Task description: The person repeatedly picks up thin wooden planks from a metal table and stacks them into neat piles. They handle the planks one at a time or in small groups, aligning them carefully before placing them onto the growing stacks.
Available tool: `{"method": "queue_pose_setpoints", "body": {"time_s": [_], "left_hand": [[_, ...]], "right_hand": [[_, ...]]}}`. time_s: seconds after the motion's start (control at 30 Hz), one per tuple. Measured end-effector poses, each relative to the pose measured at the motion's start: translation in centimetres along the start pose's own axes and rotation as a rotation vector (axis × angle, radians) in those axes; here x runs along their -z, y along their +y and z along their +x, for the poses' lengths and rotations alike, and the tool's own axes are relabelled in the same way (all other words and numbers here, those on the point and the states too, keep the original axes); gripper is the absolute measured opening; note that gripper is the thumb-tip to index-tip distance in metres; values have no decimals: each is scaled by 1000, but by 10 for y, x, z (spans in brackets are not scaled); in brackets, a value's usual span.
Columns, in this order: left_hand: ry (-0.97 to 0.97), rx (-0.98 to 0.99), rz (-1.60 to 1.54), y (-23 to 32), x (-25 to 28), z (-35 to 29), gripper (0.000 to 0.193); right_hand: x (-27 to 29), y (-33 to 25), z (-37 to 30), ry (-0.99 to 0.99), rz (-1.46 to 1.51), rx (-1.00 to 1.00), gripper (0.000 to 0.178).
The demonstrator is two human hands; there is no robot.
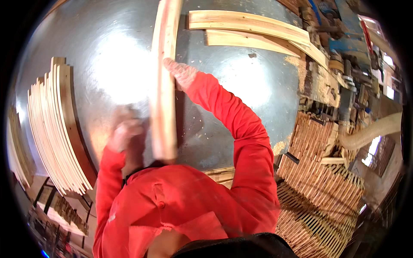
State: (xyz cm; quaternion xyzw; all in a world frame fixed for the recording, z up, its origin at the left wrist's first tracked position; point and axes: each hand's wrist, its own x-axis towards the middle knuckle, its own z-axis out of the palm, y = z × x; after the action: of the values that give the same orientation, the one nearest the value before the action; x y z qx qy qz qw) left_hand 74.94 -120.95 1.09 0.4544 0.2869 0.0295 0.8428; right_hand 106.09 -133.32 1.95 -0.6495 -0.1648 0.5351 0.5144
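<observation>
A long pale wooden board (163,90) with a reddish streak stands out in front of me over the grey metal tabletop, its near end close to my body. My right hand (181,74) grips its right side, the thumb on the upper face and the other fingers mostly hidden behind the edge. My left hand (123,131) is to the left of the board, apart from it and smeared by motion, so its fingers cannot be made out. The board's near end is blurred too.
The metal tabletop (124,26) bears a row of stacked boards (56,129) at left and several loose boards (249,21) at the far right. Sawdust and machinery (344,64) lie beyond its right edge. A ribbed hose (374,131) and a big stack of wooden strips (318,172) are at right.
</observation>
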Motion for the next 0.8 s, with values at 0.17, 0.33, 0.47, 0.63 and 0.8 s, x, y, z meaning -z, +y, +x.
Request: {"method": "queue_pose_setpoints", "body": {"time_s": [0.17,0.33,0.47,0.63,0.8], "left_hand": [[109,201,123,0,-22,34,59],[392,193,408,26,7,-1,50],[876,295,1080,44,38,-45,56],[1354,24,1884,33,115,-118,75],[1407,-35,1985,32,117,-115,81]], "right_hand": [[70,-63,25,446,-1625,534,100],[222,-77,71,447,-1905,-16,111],[250,-67,89,247,-1783,33,111],[150,-87,42,-11,-2280,-281,131],[132,-69,24,-163,-2196,-62,122]]}}
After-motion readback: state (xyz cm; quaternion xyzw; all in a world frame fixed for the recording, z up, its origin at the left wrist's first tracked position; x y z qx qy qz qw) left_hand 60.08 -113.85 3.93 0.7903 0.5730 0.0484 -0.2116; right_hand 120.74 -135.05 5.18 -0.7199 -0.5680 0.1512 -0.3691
